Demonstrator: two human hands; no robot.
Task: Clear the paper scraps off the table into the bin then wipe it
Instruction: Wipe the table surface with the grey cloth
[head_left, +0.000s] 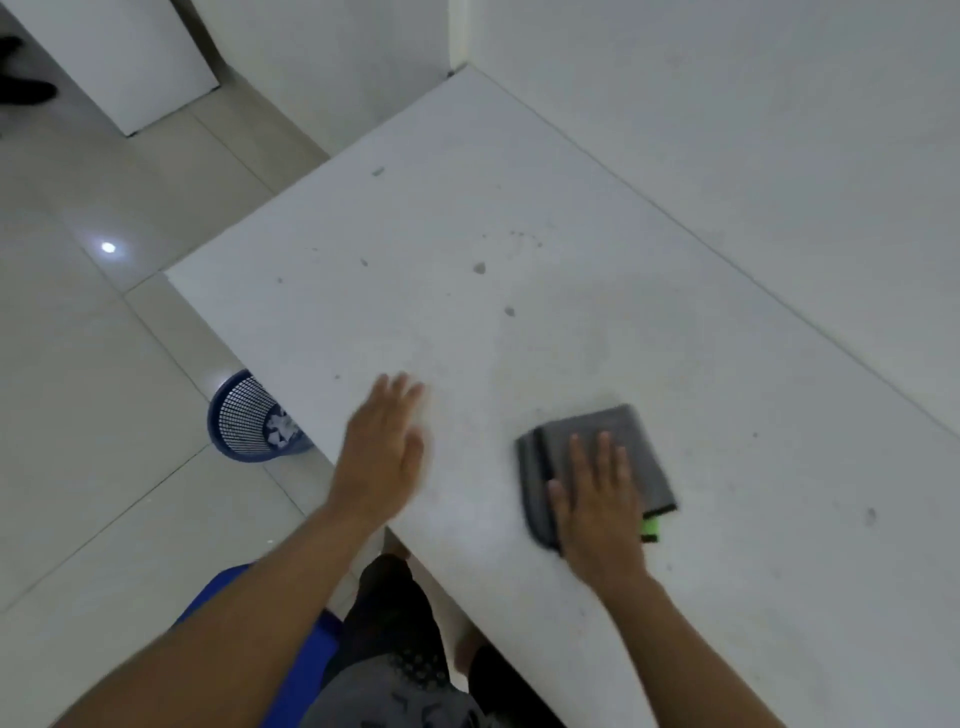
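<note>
My right hand (597, 499) lies flat on a folded grey cloth (631, 447) with a green tag, pressing it onto the white table (467, 218) near the front edge. My left hand (387, 441) rests palm down on the tabletop to the left of the cloth, fingers together and slightly blurred, holding nothing. A blue mesh bin (244, 421) stands on the floor beside the table's left edge, with white paper scraps inside. The tabletop bears small dark spots and smudges around its middle; I see no paper scraps on it.
White walls meet the table's far and right sides. Pale floor tiles (78, 389) spread to the left. A white cabinet (119, 57) stands at the upper left, with a dark shoe beside it. My legs and a blue seat (306, 644) are below the table's front edge.
</note>
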